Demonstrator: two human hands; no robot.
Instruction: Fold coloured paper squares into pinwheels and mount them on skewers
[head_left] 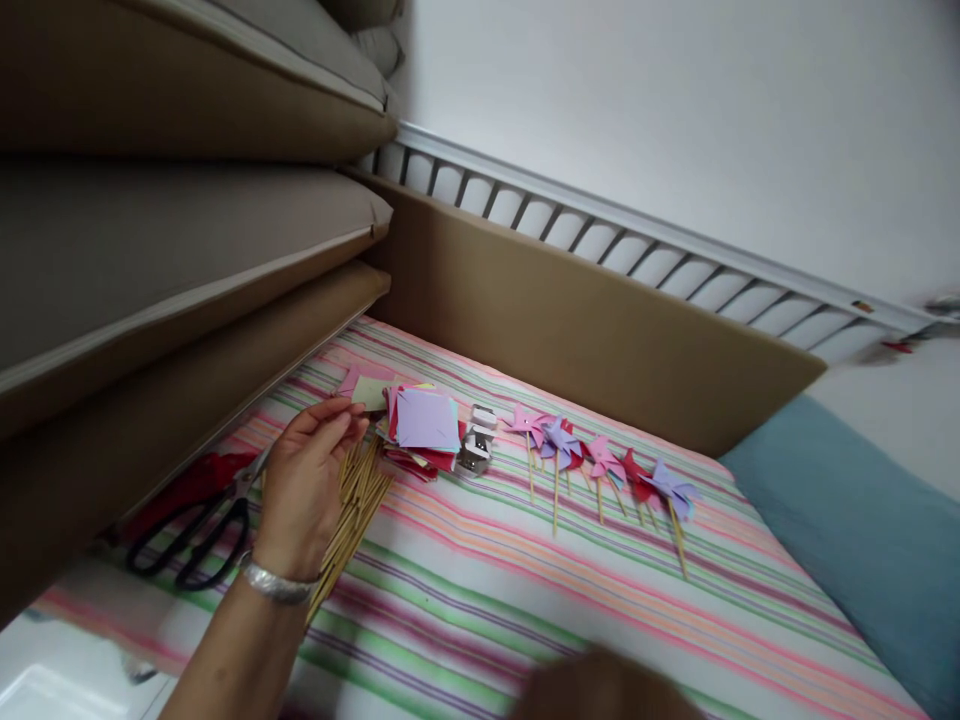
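scissors [196, 538] left | stapler [477, 446] centre | pinwheels [600, 462] right | blue pillow [862, 540]

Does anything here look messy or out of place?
Only mildly: the paper stack is fanned unevenly, sheets poking out sideways beside the left hand. The pinwheels overlap in a loose row. Nothing looks spilled or damaged.

I'm looking at a home — tan upholstered sofa cushions [150, 250], a striped pink-and-green fabric cover [525, 590], a teal cushion [862, 540] and a white slatted wall rail [637, 240] — a living room.
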